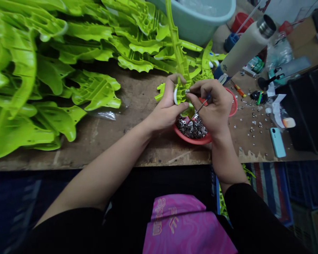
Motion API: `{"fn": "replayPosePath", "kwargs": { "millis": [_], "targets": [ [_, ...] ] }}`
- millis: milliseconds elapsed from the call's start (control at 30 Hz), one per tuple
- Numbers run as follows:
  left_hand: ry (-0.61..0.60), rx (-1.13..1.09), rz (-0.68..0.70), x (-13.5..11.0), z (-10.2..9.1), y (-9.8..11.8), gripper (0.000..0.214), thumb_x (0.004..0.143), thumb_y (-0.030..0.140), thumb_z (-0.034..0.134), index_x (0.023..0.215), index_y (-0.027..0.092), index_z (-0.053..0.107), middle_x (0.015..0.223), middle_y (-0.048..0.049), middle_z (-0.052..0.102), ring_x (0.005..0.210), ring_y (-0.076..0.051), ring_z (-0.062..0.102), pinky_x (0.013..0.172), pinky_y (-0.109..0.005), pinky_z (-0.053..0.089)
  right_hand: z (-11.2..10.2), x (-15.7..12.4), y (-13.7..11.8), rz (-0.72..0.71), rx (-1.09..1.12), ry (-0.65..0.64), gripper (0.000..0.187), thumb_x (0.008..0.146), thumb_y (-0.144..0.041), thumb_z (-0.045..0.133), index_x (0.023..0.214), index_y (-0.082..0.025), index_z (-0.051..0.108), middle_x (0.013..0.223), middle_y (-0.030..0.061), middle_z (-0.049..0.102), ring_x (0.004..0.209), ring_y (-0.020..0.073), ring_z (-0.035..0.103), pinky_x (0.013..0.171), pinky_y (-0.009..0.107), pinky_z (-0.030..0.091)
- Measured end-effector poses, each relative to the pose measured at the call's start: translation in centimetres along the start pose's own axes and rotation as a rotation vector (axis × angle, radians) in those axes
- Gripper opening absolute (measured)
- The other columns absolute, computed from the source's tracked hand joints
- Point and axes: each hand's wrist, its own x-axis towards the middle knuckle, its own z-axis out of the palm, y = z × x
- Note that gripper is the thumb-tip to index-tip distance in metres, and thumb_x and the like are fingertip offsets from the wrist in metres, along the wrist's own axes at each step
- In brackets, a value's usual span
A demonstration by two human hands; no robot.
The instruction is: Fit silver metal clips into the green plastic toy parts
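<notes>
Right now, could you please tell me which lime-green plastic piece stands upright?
The lime-green plastic piece held in the left hand stands upright; the others lie heaped on the wooden bench.

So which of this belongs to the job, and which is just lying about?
In use: left hand gripping lime-green plastic part; right hand with thin blue-handled tool; red bowl of metal pieces; stacked green parts.
Lying about: white flask; teal phone; pale blue basin.

Plain black sleeves (pixel 257 218) — bare forearms (pixel 103 173) and bare hands (pixel 166 106)
</notes>
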Motion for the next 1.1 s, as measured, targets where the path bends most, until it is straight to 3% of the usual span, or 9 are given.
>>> {"fn": "replayPosePath", "kwargs": {
  "millis": [167, 267, 333, 367, 433, 533, 700, 867, 1100],
  "targets": [
    [0.068, -0.031, -0.041, 0.0, 0.9, 0.8, 0.064, 0.071, 0.023, 0.087, 0.127, 0.035, 0.059, 0.135, -0.0035, 0.062, 0.122, -0.027, 0.066, 0.108, -0.045, 0.062, -0.4, 0.4, -1.1, 0.025, 0.017, -0.06, 0.028, 0.099, -0.037, 0.083, 0.089, -0.028, 0.058, 0.102, -0.0015, 0.076, 0.102, 0.0206, 0.081, 0.103, 0.049, 0.07],
    [0.148, -0.127, -0.11, 0.1, 1.7, 2.0, 0.061, 0.07, 0.02, 0.081, 0.124, 0.034, 0.056, 0.128, -0.0027, 0.068, 0.123, -0.03, 0.072, 0.103, -0.046, 0.066, -3.4, 1.2, 0.8, 0.031, -0.026, 0.171, 0.036, 0.098, -0.035, 0.08, 0.086, -0.028, 0.046, 0.095, -0.0001, 0.076, 0.095, 0.02, 0.08, 0.098, 0.047, 0.069],
    [0.213, -0.192, -0.133, 0.3, 2.0, 2.8, 0.058, 0.068, 0.019, 0.076, 0.122, 0.032, 0.057, 0.124, -0.0032, 0.071, 0.127, -0.033, 0.074, 0.102, -0.049, 0.067, -6.3, 1.5, 3.4, 0.124, -0.118, 0.335, 0.04, 0.096, -0.027, 0.073, 0.084, -0.03, 0.035, 0.081, -0.0016, 0.069, 0.08, 0.018, 0.073, 0.087, 0.044, 0.066],
    [0.25, -0.219, -0.143, 0.4, 2.0, 3.2, 0.056, 0.068, 0.019, 0.075, 0.12, 0.031, 0.058, 0.124, -0.0039, 0.072, 0.13, -0.034, 0.074, 0.102, -0.05, 0.068, -7.6, 1.4, 4.8, 0.227, -0.195, 0.325, 0.043, 0.092, -0.023, 0.073, 0.083, -0.031, 0.032, 0.074, -0.0031, 0.063, 0.075, 0.0176, 0.069, 0.084, 0.043, 0.065],
    [0.312, -0.259, -0.179, 0.5, 2.0, 3.9, 0.054, 0.07, 0.019, 0.072, 0.121, 0.031, 0.062, 0.124, -0.0053, 0.075, 0.133, -0.036, 0.073, 0.102, -0.054, 0.07, -9.2, 0.9, 7.3, 0.478, -0.338, 0.132, 0.045, 0.083, -0.02, 0.078, 0.08, -0.03, 0.034, 0.072, -0.003, 0.058, 0.076, 0.0192, 0.065, 0.084, 0.045, 0.062],
    [0.304, -0.283, -0.262, 0.6, 2.0, 4.8, 0.06, 0.073, 0.024, 0.067, 0.131, 0.037, 0.066, 0.119, -0.0058, 0.079, 0.133, -0.037, 0.073, 0.096, -0.058, 0.072, -9.1, 0.2, 9.2, 0.68, -0.464, -0.158, 0.04, 0.073, -0.022, 0.083, 0.078, -0.027, 0.043, 0.08, 0.0024, 0.067, 0.085, 0.0235, 0.065, 0.086, 0.044, 0.059],
    [0.261, -0.266, -0.28, 0.4, 2.6, 6.0, 0.054, 0.078, 0.037, 0.061, 0.13, 0.041, 0.073, 0.11, -0.0053, 0.084, 0.133, -0.038, 0.074, 0.092, -0.059, 0.073, -7.6, 0.5, 9.5, 0.701, -0.501, -0.226, 0.04, 0.067, -0.016, 0.077, 0.075, -0.027, 0.04, 0.085, 0.0032, 0.069, 0.085, 0.022, 0.058, 0.081, 0.039, 0.052],
    [0.247, -0.315, -0.265, 0.2, 2.6, 6.5, 0.044, 0.083, 0.038, 0.065, 0.125, 0.043, 0.075, 0.122, -0.0019, 0.083, 0.138, -0.036, 0.071, 0.103, -0.059, 0.07, -8.2, 0.2, 9.8, 0.646, -0.486, -0.218, 0.041, 0.07, -0.012, 0.073, 0.072, -0.028, 0.035, 0.078, 0.0005, 0.064, 0.082, 0.0199, 0.053, 0.082, 0.039, 0.052],
    [0.116, -0.338, -0.238, 0.4, 1.2, 5.1, 0.028, 0.082, 0.042, 0.07, 0.11, 0.039, 0.075, 0.137, -0.0002, 0.079, 0.145, -0.037, 0.067, 0.108, -0.063, 0.067, -8.9, 0.0, 11.7, 0.559, -0.155, 0.056, 0.05, 0.069, -0.012, 0.073, 0.079, -0.031, 0.028, 0.075, -0.0051, 0.063, 0.074, 0.0164, 0.061, 0.084, 0.042, 0.061]
  ]
}}
